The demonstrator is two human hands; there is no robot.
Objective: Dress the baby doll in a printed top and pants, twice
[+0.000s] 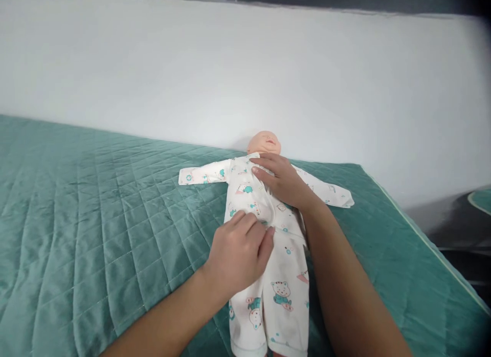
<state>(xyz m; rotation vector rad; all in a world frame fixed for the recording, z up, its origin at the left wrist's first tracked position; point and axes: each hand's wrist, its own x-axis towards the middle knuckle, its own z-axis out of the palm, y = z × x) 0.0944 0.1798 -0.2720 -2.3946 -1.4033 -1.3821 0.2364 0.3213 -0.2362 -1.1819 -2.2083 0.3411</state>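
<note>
A baby doll (264,141) lies on its back, dressed in a white long-sleeved shirt (245,185) and matching white pants (286,306) printed with small bears. Both sleeves are spread out to the sides. My left hand (241,249) is closed at the waist, its curled fingers on the lower front of the shirt; the fingertips are hidden. Higher up, my right hand (282,180) rests on the chest near the collar with its fingers stretched and slightly apart. The shirt's hem overlaps the top of the pants.
Under the doll is a green quilted bed cover (115,234), its pale-trimmed edge (422,234) running down the right side. A white wall (192,70) rises just behind the doll's head. Another green-topped piece (481,199) shows at the far right.
</note>
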